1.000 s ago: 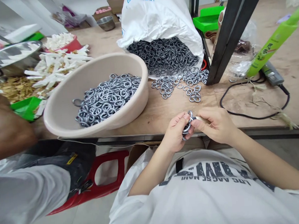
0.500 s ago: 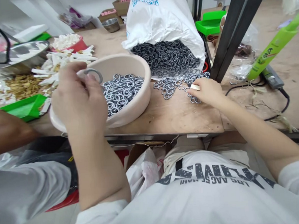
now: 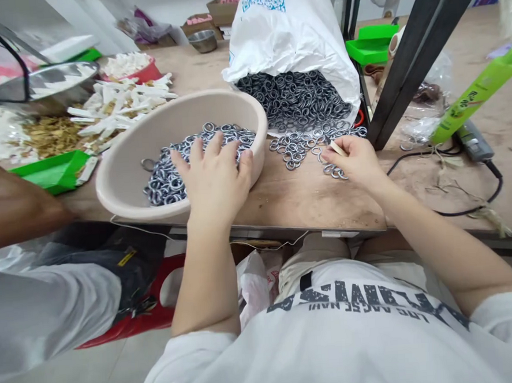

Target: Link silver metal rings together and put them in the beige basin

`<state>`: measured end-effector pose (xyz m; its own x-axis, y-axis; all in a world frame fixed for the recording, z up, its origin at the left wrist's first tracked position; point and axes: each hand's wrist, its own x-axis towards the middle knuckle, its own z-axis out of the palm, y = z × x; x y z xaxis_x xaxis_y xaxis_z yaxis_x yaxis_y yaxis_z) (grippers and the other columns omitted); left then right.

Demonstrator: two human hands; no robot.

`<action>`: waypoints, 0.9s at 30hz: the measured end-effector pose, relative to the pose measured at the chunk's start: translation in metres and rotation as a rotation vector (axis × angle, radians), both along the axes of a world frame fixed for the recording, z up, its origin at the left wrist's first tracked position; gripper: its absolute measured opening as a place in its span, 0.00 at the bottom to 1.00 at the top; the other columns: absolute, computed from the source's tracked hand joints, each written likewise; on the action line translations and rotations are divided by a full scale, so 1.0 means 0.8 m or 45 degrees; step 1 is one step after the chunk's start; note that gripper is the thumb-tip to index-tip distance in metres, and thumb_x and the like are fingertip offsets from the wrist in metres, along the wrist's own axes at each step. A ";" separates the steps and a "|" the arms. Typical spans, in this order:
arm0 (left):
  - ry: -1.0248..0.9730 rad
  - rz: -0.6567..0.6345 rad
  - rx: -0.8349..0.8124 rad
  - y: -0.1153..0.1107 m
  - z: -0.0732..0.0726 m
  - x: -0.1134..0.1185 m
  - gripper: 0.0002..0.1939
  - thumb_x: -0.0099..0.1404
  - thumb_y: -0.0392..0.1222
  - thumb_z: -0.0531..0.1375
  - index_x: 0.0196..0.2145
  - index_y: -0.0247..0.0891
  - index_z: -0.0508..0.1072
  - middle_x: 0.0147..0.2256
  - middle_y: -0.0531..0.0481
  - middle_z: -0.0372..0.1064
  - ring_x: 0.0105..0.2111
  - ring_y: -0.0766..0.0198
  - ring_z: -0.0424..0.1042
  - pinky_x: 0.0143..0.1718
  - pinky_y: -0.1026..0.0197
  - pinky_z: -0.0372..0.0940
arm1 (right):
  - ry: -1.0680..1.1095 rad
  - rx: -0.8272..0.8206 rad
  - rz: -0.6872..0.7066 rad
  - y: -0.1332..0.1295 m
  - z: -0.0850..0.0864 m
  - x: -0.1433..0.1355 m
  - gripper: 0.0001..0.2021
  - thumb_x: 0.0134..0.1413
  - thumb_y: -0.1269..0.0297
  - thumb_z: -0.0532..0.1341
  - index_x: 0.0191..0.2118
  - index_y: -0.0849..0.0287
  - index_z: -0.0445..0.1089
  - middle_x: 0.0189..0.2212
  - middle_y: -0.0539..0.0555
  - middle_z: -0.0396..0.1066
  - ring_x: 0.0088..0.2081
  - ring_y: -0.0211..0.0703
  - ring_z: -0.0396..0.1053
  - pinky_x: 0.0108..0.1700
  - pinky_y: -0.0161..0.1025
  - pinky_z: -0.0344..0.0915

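Left hand [image 3: 216, 179], fingers spread wide, over the basin [image 3: 108, 186] of metal rings [image 3: 166, 182]; right hand [image 3: 356, 161], pinching a small pale piece [image 3: 338, 148], at the loose rings [image 3: 293, 149] before the white sack [image 3: 288, 39].

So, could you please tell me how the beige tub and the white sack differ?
The beige tub looks rigid and open-topped, whereas the white sack is creased and lies with its mouth facing the person. The tub looks plain; the sack bears a blue print. The tub's rings sit inside it, while loose rings also lie outside the sack's mouth. Both hold metal rings.
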<state>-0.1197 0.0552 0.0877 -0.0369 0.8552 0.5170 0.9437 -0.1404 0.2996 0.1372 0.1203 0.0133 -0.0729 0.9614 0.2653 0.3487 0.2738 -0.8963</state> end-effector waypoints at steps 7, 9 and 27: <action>-0.100 0.009 -0.018 0.011 -0.006 -0.020 0.20 0.71 0.56 0.51 0.44 0.43 0.76 0.50 0.37 0.74 0.61 0.41 0.62 0.64 0.37 0.43 | 0.542 -0.147 0.059 -0.070 -0.005 0.002 0.13 0.49 0.56 0.71 0.32 0.60 0.72 0.25 0.48 0.69 0.26 0.33 0.63 0.28 0.34 0.58; -0.201 -0.067 0.197 -0.001 -0.013 0.001 0.17 0.71 0.54 0.52 0.45 0.43 0.75 0.50 0.38 0.72 0.60 0.45 0.62 0.62 0.42 0.48 | 0.625 -0.162 0.042 -0.081 -0.004 -0.003 0.13 0.50 0.56 0.71 0.33 0.59 0.72 0.26 0.48 0.70 0.25 0.33 0.62 0.27 0.33 0.58; -1.758 -0.668 -0.592 -0.063 -0.104 0.141 0.25 0.65 0.64 0.57 0.27 0.37 0.65 0.24 0.54 0.58 0.25 0.69 0.56 0.27 0.65 0.55 | 0.743 -0.149 0.022 -0.159 -0.022 -0.038 0.12 0.56 0.55 0.68 0.34 0.56 0.68 0.23 0.44 0.64 0.22 0.32 0.59 0.24 0.32 0.60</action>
